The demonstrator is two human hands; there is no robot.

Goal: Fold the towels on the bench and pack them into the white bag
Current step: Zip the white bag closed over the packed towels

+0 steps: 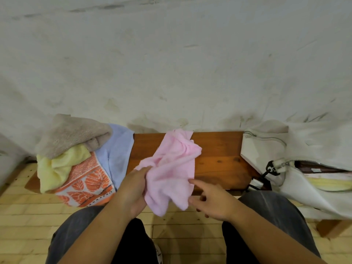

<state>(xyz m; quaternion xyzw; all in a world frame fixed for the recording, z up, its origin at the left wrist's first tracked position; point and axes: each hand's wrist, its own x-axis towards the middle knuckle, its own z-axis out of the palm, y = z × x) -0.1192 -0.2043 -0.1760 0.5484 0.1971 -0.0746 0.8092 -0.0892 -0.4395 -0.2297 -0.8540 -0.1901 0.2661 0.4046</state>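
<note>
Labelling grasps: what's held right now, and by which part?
Left hand grips the pink towel at its left edge. Right hand holds nothing.

I'm seeing a pink towel [171,168], a taupe towel [72,134], a pale yellow towel [55,166], a light blue towel [118,153] and an orange towel [87,183] with white leaf print. The bench [217,153] is reddish-brown and the white bag [262,149] possibly shows yellow cloth [327,182] inside.

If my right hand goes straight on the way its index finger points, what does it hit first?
Most likely the pink towel: the right hand has its index fingertip at the towel's edge, pointing toward the left hand that grips it. Depth is unclear from one view.
</note>
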